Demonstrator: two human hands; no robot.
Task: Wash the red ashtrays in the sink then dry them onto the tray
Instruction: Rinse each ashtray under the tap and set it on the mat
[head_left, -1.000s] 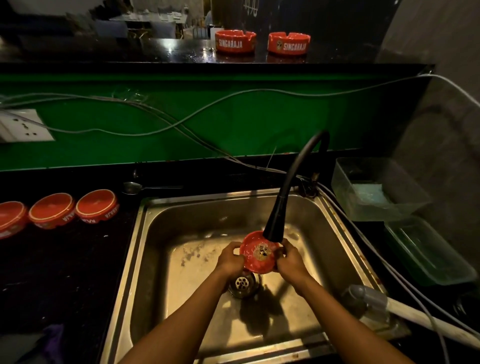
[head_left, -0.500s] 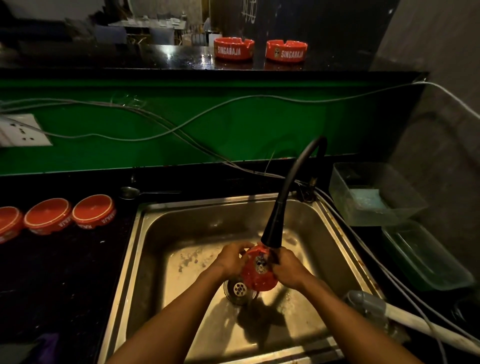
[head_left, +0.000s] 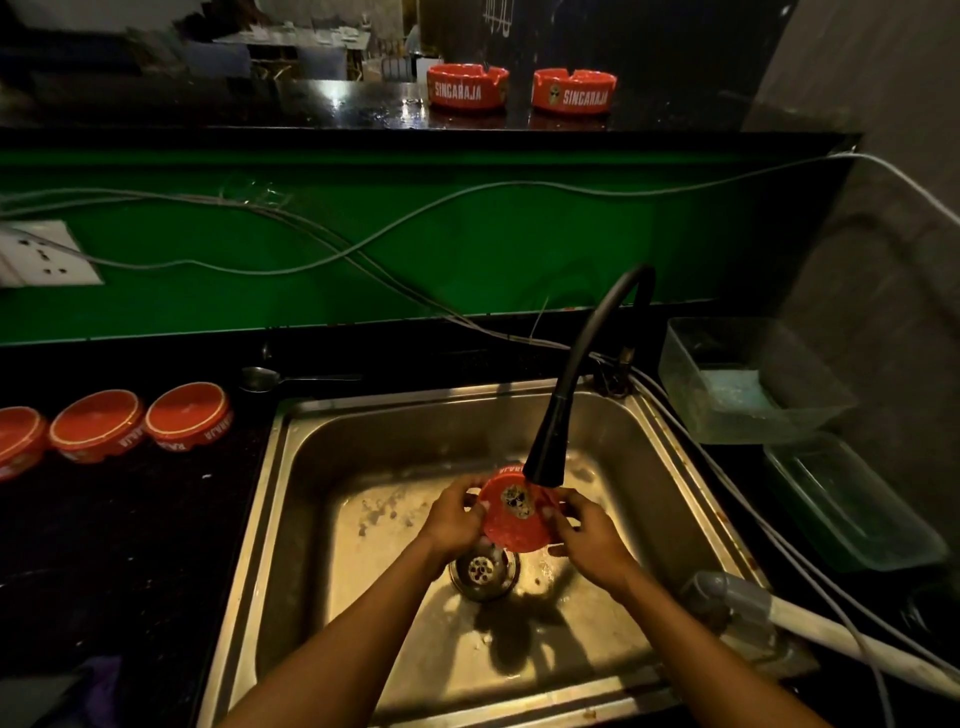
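Note:
I hold a red ashtray (head_left: 515, 517) over the drain of the steel sink (head_left: 322, 431), just under the black tap spout (head_left: 548, 452). Its underside with a printed logo faces me. My left hand (head_left: 453, 517) grips its left rim and my right hand (head_left: 589, 532) grips its right rim. Three more red ashtrays (head_left: 189, 415) lie upside down in a row on the dark counter to the left. Two upright red ashtrays (head_left: 467, 85) stand on the high ledge at the back.
Grey cables (head_left: 363, 249) run along the green wall and down past the sink's right edge. Two clear plastic tubs (head_left: 748, 384) sit on the right counter. A white wall socket (head_left: 41, 254) is at the left. A metal spoon (head_left: 270, 378) lies behind the sink.
The ashtray has been turned in my hands under the spout, from facing me more upright to lying flatter with its underside up. Both hands stay on its rim.

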